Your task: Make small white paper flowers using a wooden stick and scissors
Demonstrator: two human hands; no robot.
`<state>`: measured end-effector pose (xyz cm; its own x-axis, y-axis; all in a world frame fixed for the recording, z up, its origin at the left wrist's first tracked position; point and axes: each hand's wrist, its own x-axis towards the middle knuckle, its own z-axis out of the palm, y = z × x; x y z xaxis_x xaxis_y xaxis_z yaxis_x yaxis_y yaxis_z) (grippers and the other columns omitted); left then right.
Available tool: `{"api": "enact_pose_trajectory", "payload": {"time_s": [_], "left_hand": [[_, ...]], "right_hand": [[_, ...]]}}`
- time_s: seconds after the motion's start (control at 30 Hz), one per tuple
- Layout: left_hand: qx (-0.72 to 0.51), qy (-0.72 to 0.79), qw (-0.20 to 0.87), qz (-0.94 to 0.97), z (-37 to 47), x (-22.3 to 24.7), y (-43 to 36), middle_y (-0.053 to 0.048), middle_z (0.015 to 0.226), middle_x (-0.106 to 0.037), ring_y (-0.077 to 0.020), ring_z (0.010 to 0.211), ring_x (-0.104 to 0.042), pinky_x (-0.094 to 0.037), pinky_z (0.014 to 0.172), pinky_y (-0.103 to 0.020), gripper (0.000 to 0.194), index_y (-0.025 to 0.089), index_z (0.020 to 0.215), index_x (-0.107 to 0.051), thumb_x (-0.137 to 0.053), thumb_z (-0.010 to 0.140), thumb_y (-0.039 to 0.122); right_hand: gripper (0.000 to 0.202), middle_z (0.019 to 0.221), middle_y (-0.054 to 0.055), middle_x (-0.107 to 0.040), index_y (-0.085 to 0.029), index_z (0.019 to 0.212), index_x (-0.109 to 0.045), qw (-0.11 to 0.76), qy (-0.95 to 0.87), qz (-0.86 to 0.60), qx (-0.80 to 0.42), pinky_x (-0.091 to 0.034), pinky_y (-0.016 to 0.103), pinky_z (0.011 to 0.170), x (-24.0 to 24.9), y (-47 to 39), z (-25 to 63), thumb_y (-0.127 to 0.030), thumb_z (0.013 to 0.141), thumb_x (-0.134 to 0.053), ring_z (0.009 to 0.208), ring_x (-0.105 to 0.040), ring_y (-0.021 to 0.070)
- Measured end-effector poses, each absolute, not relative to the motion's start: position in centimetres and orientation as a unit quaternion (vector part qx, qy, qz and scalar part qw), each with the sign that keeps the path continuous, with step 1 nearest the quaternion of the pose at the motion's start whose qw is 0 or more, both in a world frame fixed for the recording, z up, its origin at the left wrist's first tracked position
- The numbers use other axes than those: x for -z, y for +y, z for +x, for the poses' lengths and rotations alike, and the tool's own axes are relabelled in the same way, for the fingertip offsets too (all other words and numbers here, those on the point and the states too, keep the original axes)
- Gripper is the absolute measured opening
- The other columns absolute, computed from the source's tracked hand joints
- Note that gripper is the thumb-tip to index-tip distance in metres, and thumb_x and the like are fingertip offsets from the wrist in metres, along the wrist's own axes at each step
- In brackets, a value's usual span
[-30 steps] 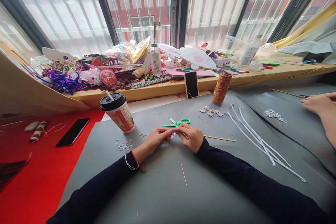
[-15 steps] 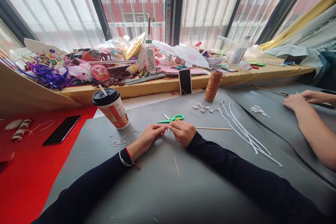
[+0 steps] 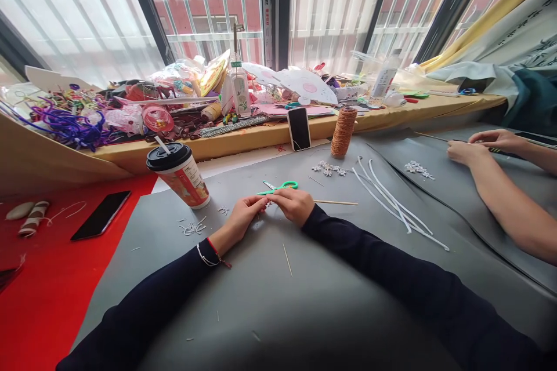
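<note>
A tiny, pale white, knobbly piece [image 3: 269, 203] shows just below the meeting fingertips, above the smooth grey sheet [image 3: 348, 290] that covers the table. Little of it is exposed: a few short white bits poke out, somewhat ragged in outline, and its full shape is hidden by the fingers. The left hand [image 3: 242, 215] pinches it between thumb and forefinger, and the right hand [image 3: 293, 205] closes on it from the other side, fingers bent and tips touching or nearly touching the left's. Just beyond the hands lie green-handled scissors [image 3: 288, 185] with their blades apart, and a pale, straight wooden stick [image 3: 337, 203] runs out to the right from behind the right hand. A thin, short, straw-coloured stick [image 3: 288, 259] lies nearer the wearer. Left of the left hand are loose white clippings [image 3: 192, 227], with a paper cup with a black lid [image 3: 179, 177] standing behind them. Farther right sit a cluster of white, snowflake-like pieces [image 3: 329, 168], an upright spool of brown cord [image 3: 343, 133] and several long, white, bendy strips [image 3: 387, 197]. At the far right, another person's hands [image 3: 466, 152] work apart from these
</note>
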<state>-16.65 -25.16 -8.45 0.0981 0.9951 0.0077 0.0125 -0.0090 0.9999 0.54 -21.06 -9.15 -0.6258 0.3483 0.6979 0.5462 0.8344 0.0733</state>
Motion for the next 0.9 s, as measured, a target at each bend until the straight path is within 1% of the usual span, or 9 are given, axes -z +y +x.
{"api": "enact_pose_trajectory", "payload": {"time_s": [0.07,0.13,0.23,0.33,0.6,0.77,0.9], "left_hand": [[-0.474,0.485,0.491,0.547,-16.5,8.3,-25.4,0.000,0.064,-0.053,-0.0099,0.060,-0.043,-0.032,0.057,-0.022,0.036,0.013,0.086,-0.066,-0.060,0.069,0.045],[-0.470,0.491,0.474,0.559,-16.4,8.0,-25.6,0.000,0.064,-0.053,-0.0102,0.061,-0.043,-0.032,0.057,-0.022,0.036,0.014,0.085,-0.066,-0.059,0.069,0.045],[-0.466,0.498,0.464,0.566,-16.3,7.7,-25.8,0.000,0.064,-0.054,-0.0108,0.062,-0.043,-0.033,0.059,-0.022,0.035,0.014,0.084,-0.066,-0.058,0.070,0.045],[-0.464,0.494,0.473,0.564,-16.4,7.6,-25.7,0.000,0.065,-0.055,-0.0108,0.063,-0.044,-0.033,0.060,-0.022,0.033,0.014,0.084,-0.066,-0.059,0.070,0.043],[-0.450,0.464,0.536,0.543,-16.7,8.2,-25.4,-0.001,0.071,-0.055,-0.0098,0.064,-0.043,-0.032,0.061,-0.022,0.032,0.016,0.090,-0.067,-0.061,0.070,0.040],[-0.452,0.452,0.568,0.518,-16.9,8.4,-25.3,-0.001,0.069,-0.054,-0.0092,0.063,-0.043,-0.032,0.061,-0.022,0.028,0.014,0.083,-0.067,-0.062,0.069,0.037],[-0.448,0.450,0.591,0.497,-16.9,8.1,-25.2,-0.001,0.068,-0.055,-0.0097,0.062,-0.044,-0.033,0.061,-0.023,0.023,0.013,0.079,-0.066,-0.062,0.069,0.033]], "right_hand": [[0.026,0.090,0.002,-0.064,-0.022,0.106,-0.057,0.354,-0.894,-0.265,0.078,-0.039,0.022,0.069,9.0,-21.1,0.5,-0.019,0.088,-0.039,0.082,-0.056,0.0120],[0.025,0.089,0.003,-0.064,-0.021,0.104,-0.058,0.349,-0.894,-0.280,0.019,-0.040,0.021,0.068,8.8,-21.2,0.5,-0.023,0.088,-0.040,0.082,-0.056,0.0119],[0.026,0.088,0.003,-0.065,-0.020,0.105,-0.059,0.342,-0.883,-0.316,-0.065,-0.041,0.020,0.064,8.4,-21.4,0.4,-0.027,0.087,-0.041,0.074,-0.057,0.0108],[0.025,0.088,0.002,-0.066,-0.021,0.103,-0.059,0.334,-0.874,-0.336,-0.110,-0.040,0.019,0.062,8.2,-21.6,0.3,-0.027,0.086,-0.043,0.067,-0.056,0.0096],[0.020,0.086,0.002,-0.065,-0.021,0.095,-0.062,0.350,-0.870,-0.329,-0.111,-0.039,0.019,0.061,8.4,-21.7,0.5,-0.026,0.085,-0.045,0.067,-0.055,0.0096],[0.019,0.087,0.001,-0.065,-0.021,0.093,-0.062,0.343,-0.883,-0.304,-0.096,-0.040,0.019,0.064,8.8,-21.2,0.7,-0.025,0.085,-0.045,0.076,-0.058,0.0105],[0.021,0.086,0.000,-0.065,-0.024,0.097,-0.061,0.328,-0.899,-0.287,-0.056,-0.040,0.018,0.065,9.2,-20.7,0.8,-0.020,0.085,-0.044,0.079,-0.058,0.0100]]}}
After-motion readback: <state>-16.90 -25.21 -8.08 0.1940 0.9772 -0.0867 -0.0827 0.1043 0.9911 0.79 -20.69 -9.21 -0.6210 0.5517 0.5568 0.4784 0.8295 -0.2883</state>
